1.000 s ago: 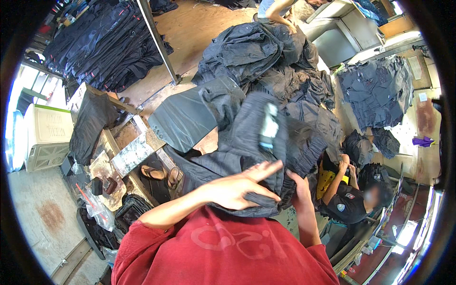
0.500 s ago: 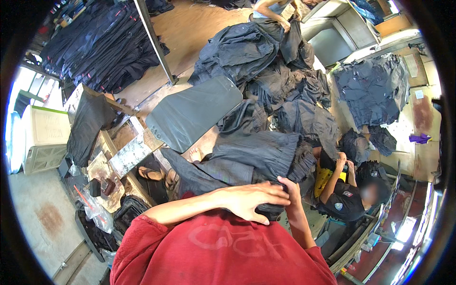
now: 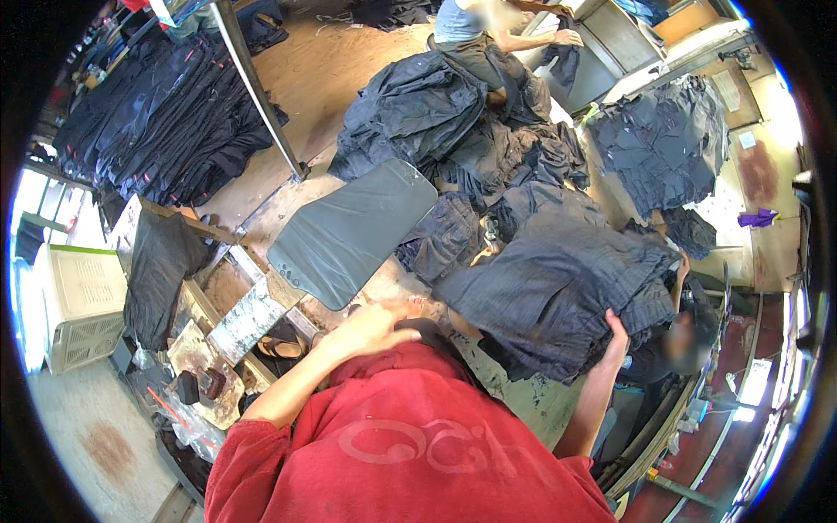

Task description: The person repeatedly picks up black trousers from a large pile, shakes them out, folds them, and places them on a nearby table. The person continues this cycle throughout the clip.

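Observation:
My right hand point(image 3: 613, 342) grips the near right edge of a bundle of dark cloth garments point(image 3: 558, 283) with gathered, elastic-looking edges. The thumb side shows on top; the other fingers are hidden under the cloth. Held out to my right, the bundle spreads over the floor pile and covers much of a seated person. My left hand point(image 3: 377, 331) is empty, its fingers stretched out, just in front of my red shirt. Beyond it lies a dark covered board point(image 3: 353, 231), tapered like an ironing board.
Dark garments heap up point(image 3: 410, 105) ahead, with another person point(image 3: 475, 35) behind them. A large stack of dark cloth point(image 3: 166, 122) stands far left beside a metal post point(image 3: 257, 87). A wooden bench frame point(image 3: 248, 318) is left; a flat dark pile point(image 3: 658, 139) is right.
The garment bundle has moved from in front of my body to the right, in my right hand. My left hand has come off it and moved left. The far person has shifted.

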Motion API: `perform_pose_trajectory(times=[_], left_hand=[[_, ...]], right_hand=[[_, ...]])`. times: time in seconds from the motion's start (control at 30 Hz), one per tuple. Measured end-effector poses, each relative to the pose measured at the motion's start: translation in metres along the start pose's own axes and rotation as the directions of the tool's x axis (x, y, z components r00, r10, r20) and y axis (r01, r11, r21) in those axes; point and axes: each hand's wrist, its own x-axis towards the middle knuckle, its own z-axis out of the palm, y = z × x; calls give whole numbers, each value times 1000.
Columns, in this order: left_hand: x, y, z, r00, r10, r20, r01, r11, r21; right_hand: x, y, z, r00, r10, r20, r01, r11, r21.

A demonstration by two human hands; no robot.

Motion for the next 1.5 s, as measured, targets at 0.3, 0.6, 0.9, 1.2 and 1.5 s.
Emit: perform_pose_trajectory(times=[0.3,0.6,0.9,1.2,1.5], left_hand=[[17,-85,-79,729,-63,-682,391,856,339],[33,-123,-66,565,-120,-817,618,717,322],[55,-122,-81,387,-268,-882,815,547,191],[66,-120,-88,372,-385,-845,855,496,151],[89,-106,-107,393,-412,-822,867,463,182]], right_hand=[[21,-26,53,997,-20,-76,34,982,185],[108,18,198,994,20,111,-37,987,156],[208,120,400,922,331,200,-342,939,20],[236,180,535,657,716,236,-734,679,-15],[302,144,653,410,873,264,-909,416,33]])
